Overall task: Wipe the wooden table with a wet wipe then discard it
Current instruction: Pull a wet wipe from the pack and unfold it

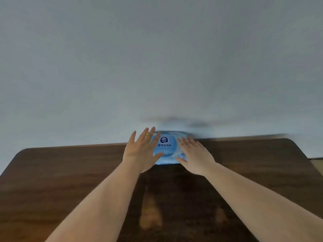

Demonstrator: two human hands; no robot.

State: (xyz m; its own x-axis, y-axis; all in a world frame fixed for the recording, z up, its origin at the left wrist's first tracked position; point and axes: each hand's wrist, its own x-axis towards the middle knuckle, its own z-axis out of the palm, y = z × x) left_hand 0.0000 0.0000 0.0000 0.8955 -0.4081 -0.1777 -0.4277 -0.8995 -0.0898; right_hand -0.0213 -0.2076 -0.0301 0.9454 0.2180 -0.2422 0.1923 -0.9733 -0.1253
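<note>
My hands, left (140,151) and right (195,154), spread empty around the wipe pack (166,147); I'd pin it, then lift its lid.

wet wipe pack (166,148) lid with "Vinda" logo, "超净化纯水" printed beneath

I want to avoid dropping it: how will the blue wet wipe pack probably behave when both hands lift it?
The wet wipe pack looks like a soft film pouch, so it will probably sag rather than stay stiff. Its glossy skin may be a little slippery. It lies flat on the wooden table, so it is unlikely to roll or tip.
</note>
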